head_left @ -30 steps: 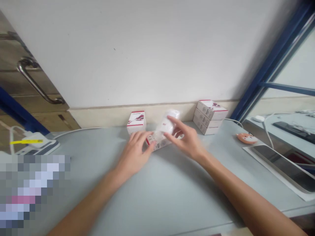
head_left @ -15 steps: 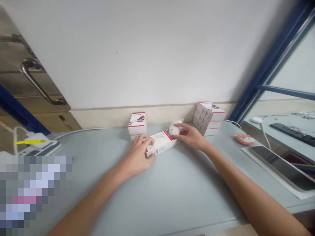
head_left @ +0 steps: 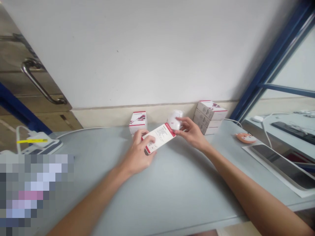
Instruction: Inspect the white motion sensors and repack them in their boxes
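My L hand (head_left: 137, 154) grips box (head_left: 158, 138); R hand (head_left: 192, 132) half-open, touching white gadget (head_left: 174, 119); stacked boxes (head_left: 209, 116) untouched.

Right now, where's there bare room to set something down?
The widest bare patch is the desk between your forearms. A smaller one lies between the stacked boxes and the orange fox figure. It's crowded at the back, around your left hand, right hand, the held box, the white round object and the single box.

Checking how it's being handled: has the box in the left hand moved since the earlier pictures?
Yes: the held box has shifted toward the wall, judged against the upright box behind it.
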`<state>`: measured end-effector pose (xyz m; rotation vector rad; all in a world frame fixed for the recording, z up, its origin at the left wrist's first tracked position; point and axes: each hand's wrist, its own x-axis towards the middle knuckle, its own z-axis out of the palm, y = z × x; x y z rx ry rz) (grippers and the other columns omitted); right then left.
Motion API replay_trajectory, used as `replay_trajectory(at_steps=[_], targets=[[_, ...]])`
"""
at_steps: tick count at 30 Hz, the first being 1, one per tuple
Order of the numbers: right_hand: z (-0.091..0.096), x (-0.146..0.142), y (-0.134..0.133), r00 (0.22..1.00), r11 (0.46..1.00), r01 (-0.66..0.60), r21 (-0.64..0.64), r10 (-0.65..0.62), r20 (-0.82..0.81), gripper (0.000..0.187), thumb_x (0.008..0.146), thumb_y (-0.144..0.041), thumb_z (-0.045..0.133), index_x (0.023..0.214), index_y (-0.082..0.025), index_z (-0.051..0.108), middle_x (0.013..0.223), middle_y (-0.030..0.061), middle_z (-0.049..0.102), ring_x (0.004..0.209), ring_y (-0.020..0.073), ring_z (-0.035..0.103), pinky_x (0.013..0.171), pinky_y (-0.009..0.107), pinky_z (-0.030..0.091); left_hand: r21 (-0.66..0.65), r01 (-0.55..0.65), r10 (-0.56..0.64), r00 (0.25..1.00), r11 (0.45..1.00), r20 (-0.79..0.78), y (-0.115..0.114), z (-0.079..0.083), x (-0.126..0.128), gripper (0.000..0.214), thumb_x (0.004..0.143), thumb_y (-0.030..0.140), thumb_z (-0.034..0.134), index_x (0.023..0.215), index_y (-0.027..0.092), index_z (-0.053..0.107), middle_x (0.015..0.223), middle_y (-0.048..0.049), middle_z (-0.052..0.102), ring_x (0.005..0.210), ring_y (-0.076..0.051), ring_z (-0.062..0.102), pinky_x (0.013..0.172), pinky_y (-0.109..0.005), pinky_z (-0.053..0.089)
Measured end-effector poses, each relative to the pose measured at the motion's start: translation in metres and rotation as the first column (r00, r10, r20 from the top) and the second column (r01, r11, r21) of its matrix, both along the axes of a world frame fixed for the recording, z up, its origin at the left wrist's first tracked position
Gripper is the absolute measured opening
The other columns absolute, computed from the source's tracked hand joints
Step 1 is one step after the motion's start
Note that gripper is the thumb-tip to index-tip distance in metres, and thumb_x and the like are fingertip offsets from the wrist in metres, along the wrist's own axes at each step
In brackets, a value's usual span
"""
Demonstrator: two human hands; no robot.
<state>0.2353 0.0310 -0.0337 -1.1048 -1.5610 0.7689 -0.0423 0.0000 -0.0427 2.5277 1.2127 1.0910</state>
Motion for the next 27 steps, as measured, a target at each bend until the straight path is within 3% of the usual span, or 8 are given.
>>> replay_trajectory(at_steps=[5, 8, 14, 16, 19, 21, 23, 27], targets=[[0.003, -0.006, -0.006, 0.982, 0.990, -0.127, -0.055, 0.118, -0.146, 0.059, 0.086, -0.047, 0.080, 0.136, -0.023, 0.058, 0.106, 0.0062, 0.073, 0.085, 0.0179, 0.061, 0.069, 0.032, 0.047, 0.109, 0.013, -0.021, 0.997, 0.994, 0.072, 0.001, -0.002, 0.003, 0.020, 0.092, 0.019, 0.068, 0.106, 0.024, 0.055, 0.130, -0.0100, 0.044, 0.124, -0.025, 0.056, 0.099, -0.038, 0.056], [0.003, -0.008, -0.007, 0.951, 0.982, -0.184, -0.045, 0.166, -0.262, 0.054, 0.088, -0.046, 0.078, 0.133, -0.023, 0.059, 0.097, 0.0023, 0.071, 0.078, 0.0154, 0.056, 0.067, 0.031, 0.045, 0.137, 0.010, -0.020, 0.997, 0.991, 0.077, 0.001, -0.002, 0.003, 0.019, 0.093, 0.020, 0.069, 0.105, 0.024, 0.055, 0.130, -0.0100, 0.044, 0.126, -0.025, 0.055, 0.101, -0.038, 0.055], [0.006, -0.010, -0.008, 0.954, 0.988, -0.149, -0.025, 0.138, -0.265, 0.050, 0.089, -0.047, 0.075, 0.131, -0.024, 0.062, 0.080, -0.0037, 0.062, 0.070, 0.0144, 0.051, 0.069, 0.034, 0.046, 0.131, -0.010, -0.001, 0.996, 0.991, 0.085, 0.000, -0.003, 0.004, 0.018, 0.092, 0.020, 0.071, 0.103, 0.025, 0.057, 0.130, -0.0094, 0.045, 0.125, -0.025, 0.056, 0.103, -0.039, 0.055], [0.008, -0.012, -0.010, 0.963, 0.993, -0.109, -0.049, 0.093, -0.254, 0.066, 0.087, -0.046, 0.076, 0.145, -0.026, 0.053, 0.082, -0.0027, 0.065, 0.070, 0.0154, 0.053, 0.069, 0.035, 0.047, 0.139, -0.007, -0.006, 0.996, 0.990, 0.088, 0.000, -0.002, 0.004, 0.018, 0.092, 0.019, 0.071, 0.102, 0.024, 0.057, 0.130, -0.0094, 0.045, 0.125, -0.025, 0.055, 0.103, -0.040, 0.055], [0.009, -0.013, -0.012, 0.965, 0.992, -0.068, -0.109, 0.038, -0.261, 0.110, 0.082, -0.041, 0.080, 0.169, -0.027, 0.015, 0.083, -0.0037, 0.068, 0.069, 0.0163, 0.056, 0.072, 0.037, 0.050, 0.172, 0.008, -0.022, 0.997, 0.985, 0.078, 0.000, 0.000, 0.003, 0.018, 0.091, 0.017, 0.071, 0.100, 0.025, 0.058, 0.129, -0.0093, 0.046, 0.124, -0.025, 0.055, 0.106, -0.042, 0.054], [0.009, -0.012, -0.012, 0.964, 0.985, -0.076, -0.155, 0.033, -0.264, 0.124, 0.081, -0.039, 0.082, 0.172, -0.024, 0.000, 0.084, -0.0030, 0.070, 0.070, 0.0169, 0.058, 0.074, 0.038, 0.052, 0.178, 0.018, -0.031, 0.997, 0.984, 0.073, -0.001, 0.001, 0.004, 0.018, 0.091, 0.015, 0.070, 0.100, 0.025, 0.059, 0.128, -0.0093, 0.046, 0.123, -0.025, 0.056, 0.104, -0.041, 0.054], [0.008, -0.009, -0.010, 0.965, 0.977, -0.097, -0.190, 0.046, -0.257, 0.120, 0.080, -0.039, 0.083, 0.172, -0.024, 0.007, 0.088, -0.0011, 0.072, 0.073, 0.0172, 0.060, 0.076, 0.038, 0.052, 0.167, 0.020, -0.033, 0.996, 0.986, 0.079, -0.002, 0.000, 0.004, 0.018, 0.090, 0.014, 0.070, 0.101, 0.025, 0.059, 0.128, -0.0093, 0.046, 0.121, -0.024, 0.056, 0.101, -0.039, 0.055], [0.004, -0.003, -0.005, 0.966, 0.968, -0.080, -0.237, 0.016, -0.259, 0.088, 0.086, -0.049, 0.079, 0.162, -0.027, 0.039, 0.097, 0.0034, 0.075, 0.085, 0.0206, 0.066, 0.079, 0.039, 0.055, 0.140, -0.013, -0.001, 0.995, 0.990, 0.104, -0.003, -0.004, 0.007, 0.018, 0.090, 0.017, 0.071, 0.102, 0.025, 0.060, 0.130, -0.0090, 0.046, 0.122, -0.024, 0.057, 0.102, -0.039, 0.055]])
